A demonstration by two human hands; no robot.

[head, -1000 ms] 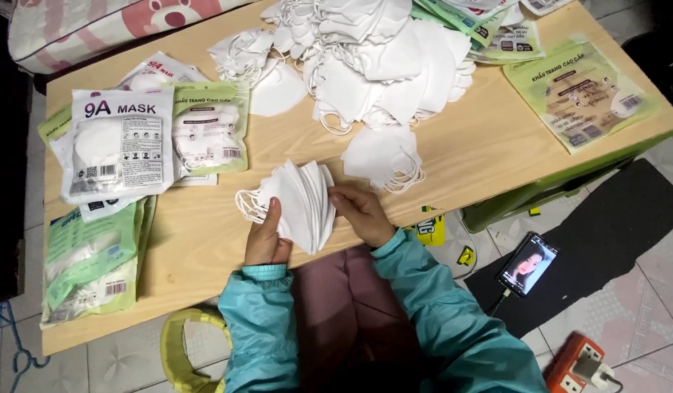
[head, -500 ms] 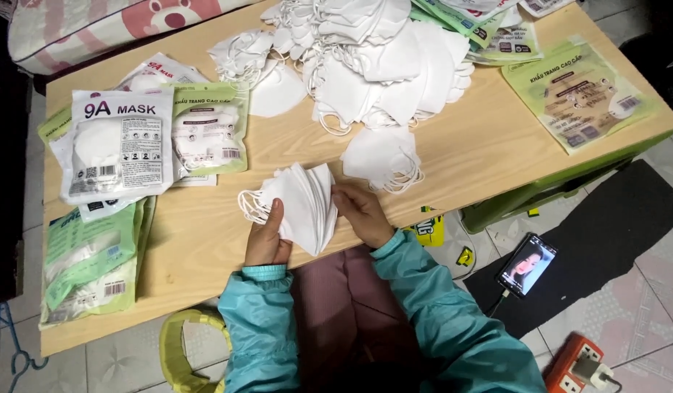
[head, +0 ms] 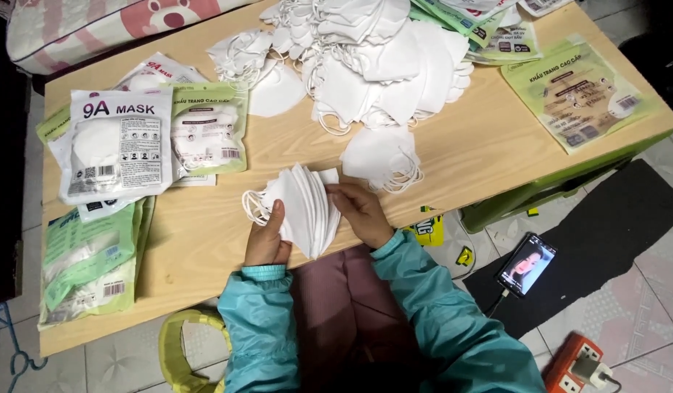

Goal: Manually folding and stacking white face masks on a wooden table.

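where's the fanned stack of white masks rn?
Head view: the fanned stack of white face masks sits at the wooden table's near edge, centre, held between the left hand and right hand.

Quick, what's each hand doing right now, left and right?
Left hand: closed on the stack of white face masks, thumb on top.
Right hand: fingers gripping the same stack's right edge.

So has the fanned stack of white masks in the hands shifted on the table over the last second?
No. The stack of masks stays between the left hand and right hand, equally near the small mask pile and the table's near edge.
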